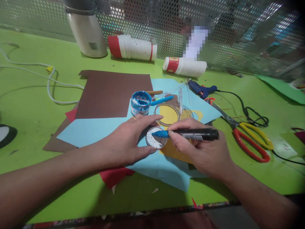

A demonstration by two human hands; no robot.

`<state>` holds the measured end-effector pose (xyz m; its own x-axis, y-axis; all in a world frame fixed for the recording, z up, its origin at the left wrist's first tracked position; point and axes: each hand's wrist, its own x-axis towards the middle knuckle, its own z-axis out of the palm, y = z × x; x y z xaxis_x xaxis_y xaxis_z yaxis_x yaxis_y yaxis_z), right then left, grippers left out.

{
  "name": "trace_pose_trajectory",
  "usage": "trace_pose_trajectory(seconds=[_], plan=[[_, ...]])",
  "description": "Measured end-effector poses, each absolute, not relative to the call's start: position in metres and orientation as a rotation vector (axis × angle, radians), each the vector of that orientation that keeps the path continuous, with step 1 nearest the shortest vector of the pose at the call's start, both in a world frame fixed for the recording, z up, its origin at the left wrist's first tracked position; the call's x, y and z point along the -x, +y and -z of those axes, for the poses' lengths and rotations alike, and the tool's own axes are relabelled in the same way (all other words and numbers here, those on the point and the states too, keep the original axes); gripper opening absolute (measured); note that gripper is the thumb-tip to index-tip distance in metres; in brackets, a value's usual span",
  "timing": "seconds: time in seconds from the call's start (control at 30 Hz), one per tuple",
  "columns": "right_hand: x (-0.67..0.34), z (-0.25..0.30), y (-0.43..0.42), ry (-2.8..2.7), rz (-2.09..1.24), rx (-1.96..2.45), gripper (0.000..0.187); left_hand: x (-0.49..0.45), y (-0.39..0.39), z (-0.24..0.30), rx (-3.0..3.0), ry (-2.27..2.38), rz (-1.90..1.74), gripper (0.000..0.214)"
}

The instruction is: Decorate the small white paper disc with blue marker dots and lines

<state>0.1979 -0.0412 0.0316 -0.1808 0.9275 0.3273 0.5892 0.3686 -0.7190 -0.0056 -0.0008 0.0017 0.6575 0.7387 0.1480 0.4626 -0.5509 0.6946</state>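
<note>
My left hand (131,136) lies with fingers spread on the light blue paper (95,128), thumb and forefinger framing a small round white disc (155,140) with a dotted rim. My right hand (202,151) grips a black marker with a blue tip (190,134); the tip rests over the disc. Just behind the disc lie a yellow circle inside a ring (167,114) and an open pot of blue paint (141,102).
Brown paper (111,93) and red paper (113,176) lie on the green table (30,105). Red-and-yellow scissors (250,138), a blue glue gun (201,89) with a black cord, two lying stacks of paper cups (133,47), a white jug (88,31) and a white cable (47,79) surround the work.
</note>
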Motion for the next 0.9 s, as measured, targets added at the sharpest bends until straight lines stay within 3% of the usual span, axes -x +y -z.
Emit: trace_pose_trajectory(seconds=[0.67,0.9], plan=[[-0.1976,-0.0237,-0.0416,-1.767,-0.600,1.345,0.002,0.0049,0.0002,-0.0038,-2.234,0.920,-0.567,0.067],[-0.1987,-0.0275,-0.0454,-1.486,-0.626,1.235,0.005,0.0051,-0.0007,-0.0039,-2.236,0.936,-0.564,0.068]])
